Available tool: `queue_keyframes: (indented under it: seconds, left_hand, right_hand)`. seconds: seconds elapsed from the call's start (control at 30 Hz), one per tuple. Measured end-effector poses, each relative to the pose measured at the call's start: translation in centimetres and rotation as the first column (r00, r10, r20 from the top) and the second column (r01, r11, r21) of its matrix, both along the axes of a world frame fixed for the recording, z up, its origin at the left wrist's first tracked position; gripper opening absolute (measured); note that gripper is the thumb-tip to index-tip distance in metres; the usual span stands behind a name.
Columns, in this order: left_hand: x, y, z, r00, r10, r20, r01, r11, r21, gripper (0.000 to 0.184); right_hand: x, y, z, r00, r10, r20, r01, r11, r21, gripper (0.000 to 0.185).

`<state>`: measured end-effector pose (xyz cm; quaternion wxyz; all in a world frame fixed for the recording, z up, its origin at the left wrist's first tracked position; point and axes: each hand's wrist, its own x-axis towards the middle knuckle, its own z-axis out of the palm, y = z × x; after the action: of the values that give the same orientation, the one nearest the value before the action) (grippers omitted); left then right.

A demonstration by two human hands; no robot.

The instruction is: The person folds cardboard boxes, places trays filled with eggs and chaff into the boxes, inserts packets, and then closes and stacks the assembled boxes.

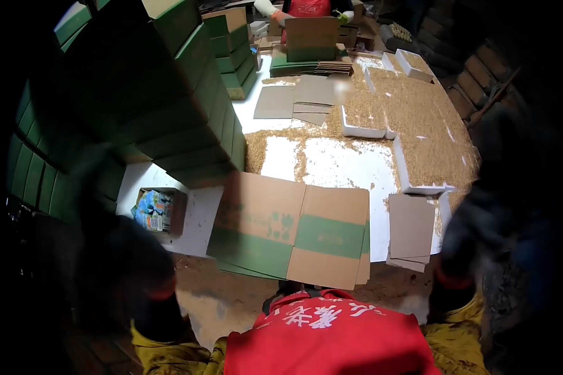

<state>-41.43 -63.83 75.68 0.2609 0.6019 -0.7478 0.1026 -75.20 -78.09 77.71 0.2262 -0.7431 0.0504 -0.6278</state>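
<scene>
My left hand [128, 250], in a dark glove, is raised at the left, blurred in the shadow; its fingers cannot be made out. Close by it on the table stands a small open box [180, 212] of blue packets [153, 209]. My right hand [472, 234], gloved and just as dark, is raised at the right, near some plain cardboard sheets [411, 225]. Its fingers are smeared too, and I cannot see anything held in either hand. Between the hands, flattened brown and green cartons [328, 265] lie in a pile over the table's near edge.
Tall stacks of green boxes [194, 125] rise at the left. White trays [401, 165] of brown grainy material [428, 137] fill the right side of the white table [338, 162]. More cardboard [275, 102] lies beyond. Across the table, a person [309, 7] in red stands behind an upright carton [311, 39].
</scene>
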Motion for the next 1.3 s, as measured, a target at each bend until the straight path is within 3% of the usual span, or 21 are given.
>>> queue_keyframes:
  seconds: [0.03,0.07,0.13,0.2,0.27,0.3,0.37,0.4,0.5,0.53,0.57,0.67,0.73,0.8,0.87,0.93,1.0,1.07,1.2,1.27,1.3]
  left_hand:
    - [1.6,-0.6,-2.4,0.986,0.108,-0.125,-0.107,0.994,0.02,0.041]
    - [3.3,-1.4,-5.7,0.947,0.224,-0.231,-0.208,0.974,0.093,0.041]
    - [6.7,-2.2,-14.2,0.84,0.449,-0.304,-0.346,0.876,0.338,0.04]
    - [8.2,-1.7,-21.8,0.794,0.568,-0.218,-0.377,0.74,0.557,0.04]
    - [7.6,-0.7,-25.8,0.794,0.581,-0.179,-0.371,0.696,0.615,0.039]
    - [6.8,-0.5,-26.7,0.802,0.566,-0.189,-0.363,0.714,0.598,0.039]
    - [5.8,-0.9,-26.3,0.794,0.553,-0.253,-0.356,0.76,0.543,0.039]
    - [4.6,-1.5,-22.5,0.682,0.653,-0.33,-0.284,0.652,0.703,0.042]
    - [4.2,-0.1,-22.7,0.468,0.453,-0.759,-0.313,0.888,0.337,0.045]
    - [4.3,0.1,-22.3,0.709,0.575,-0.408,-0.554,0.812,0.182,0.044]
    - [3.6,0.1,-19.7,0.766,0.562,-0.31,-0.582,0.812,0.034,0.045]
    - [-0.2,-1.2,-7.0,0.918,0.395,-0.035,-0.39,0.885,-0.252,0.045]
    - [-1.6,-1.8,-2.4,0.95,0.287,0.121,-0.265,0.949,-0.169,0.046]
    - [-0.1,-2.4,-2.6,0.997,0.068,-0.019,-0.065,0.987,0.144,0.037]
    - [0.1,-2.7,-0.7,0.992,0.079,0.098,-0.107,0.938,0.33,0.03]
    - [2.5,-3.6,-1.8,0.997,-0.068,-0.035,0.076,0.898,0.434,0.024]
    - [3.0,-5.7,0.1,0.951,-0.031,-0.307,0.266,0.585,0.766,0.028]
    - [4.8,-7.6,-2.3,0.836,0.081,-0.542,0.465,0.417,0.781,0.039]
    - [5.2,-7.4,-1.9,0.868,0.041,-0.494,0.418,0.476,0.774,0.032]
    - [4.6,-6.6,-1.5,0.923,0.005,-0.384,0.274,0.693,0.667,0.032]
    - [4.0,-5.7,-0.5,0.949,-0.003,-0.316,0.2,0.779,0.594,0.032]
  right_hand:
    - [0.6,0.0,-2.9,0.993,-0.087,-0.085,0.105,0.966,0.236,0.054]
    - [0.5,0.0,-6.2,0.894,-0.214,-0.393,0.375,0.837,0.399,0.055]
    - [-0.6,-0.7,-17.3,0.84,-0.078,-0.536,0.479,0.57,0.667,0.07]
    - [-1.9,0.1,-28.8,0.497,-0.183,-0.848,0.796,0.487,0.361,0.084]
    - [-1.4,1.4,-31.4,0.565,0.089,-0.82,0.745,0.372,0.554,0.095]
    - [-0.8,1.3,-30.7,0.633,0.054,-0.773,0.719,0.33,0.612,0.094]
    - [-0.2,2.3,-26.9,0.75,-0.009,-0.662,0.643,0.245,0.725,0.092]
    - [-0.5,1.9,-25.5,0.801,-0.039,-0.598,0.589,0.233,0.774,0.08]
    - [-2.7,-1.3,-21.1,0.94,-0.169,-0.297,0.341,0.427,0.837,0.051]
    - [-3.1,-2.4,-18.2,0.961,-0.155,-0.229,0.276,0.469,0.839,0.046]
    - [-2.9,-2.8,-15.7,0.995,-0.096,-0.041,0.082,0.472,0.878,0.041]
    - [-4.5,-5.3,-15.7,0.979,0.053,-0.197,0.121,0.629,0.768,0.033]
    - [-6.9,-6.2,-19.2,0.958,0.145,-0.246,0.15,0.475,0.867,0.032]
    - [-8.1,-5.9,-20.6,0.858,0.02,-0.513,0.405,0.587,0.7,0.044]
    - [-5.0,-2.9,-13.5,0.768,-0.447,-0.458,0.631,0.647,0.428,0.067]
    - [-0.5,-0.5,-7.6,0.782,-0.557,-0.28,0.606,0.785,0.13,0.083]
    - [4.2,2.0,-3.3,0.596,-0.5,-0.628,0.444,0.857,-0.262,0.087]
    - [8.4,3.2,-3.6,0.271,-0.475,-0.837,0.311,0.866,-0.391,0.089]
    - [6.3,5.0,-5.3,0.284,-0.523,-0.804,0.204,0.852,-0.482,0.082]
    - [5.2,6.4,-4.6,0.445,-0.41,-0.796,0.137,0.91,-0.392,0.036]
    - [4.0,6.1,-5.6,0.455,-0.438,-0.776,0.064,0.885,-0.462,0.039]
